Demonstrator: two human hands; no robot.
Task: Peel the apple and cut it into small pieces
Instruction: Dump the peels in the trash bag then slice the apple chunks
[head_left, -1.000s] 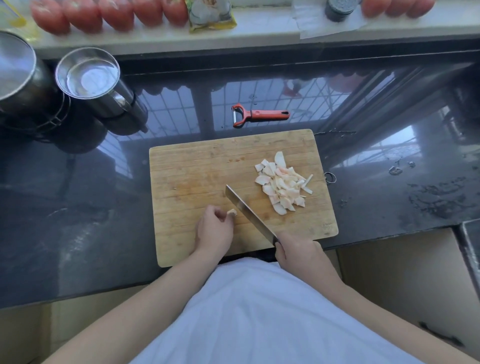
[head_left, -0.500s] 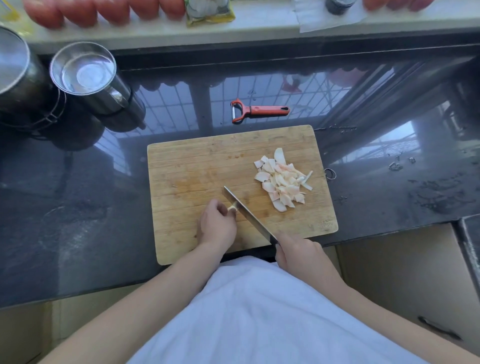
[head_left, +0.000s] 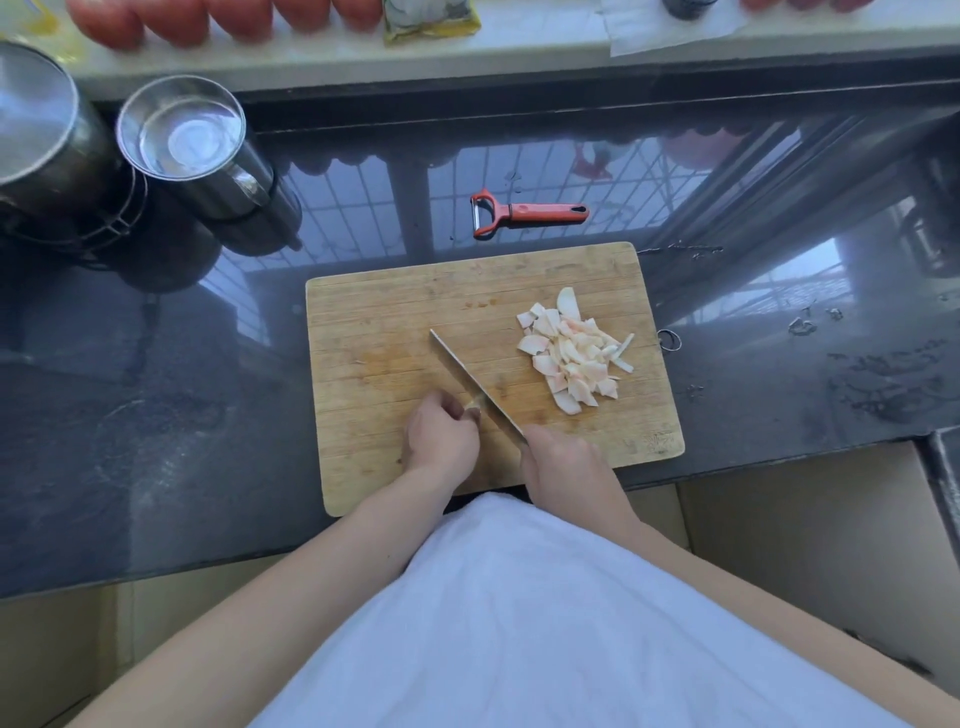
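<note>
On the cutting board (head_left: 374, 322), near its front edge, our left hand (head_left: 440, 440) pinches a small apple piece (head_left: 472, 404) against the knife (head_left: 475, 384) blade, whose handle our right hand (head_left: 563, 465) grips. Cut apple pieces (head_left: 574, 353) are heaped rightward; a red peeler (head_left: 524, 212) lies behind the board.

No readable text, labels or numbers anywhere.

Board (head_left: 374, 322) 10 o'clock: bare wood.
Board 2 o'clock: apple pieces (head_left: 574, 353).
Beyond, 12 o'clock: peeler (head_left: 524, 212).
Counter 10 o'clock: steel pots (head_left: 187, 140).
</note>
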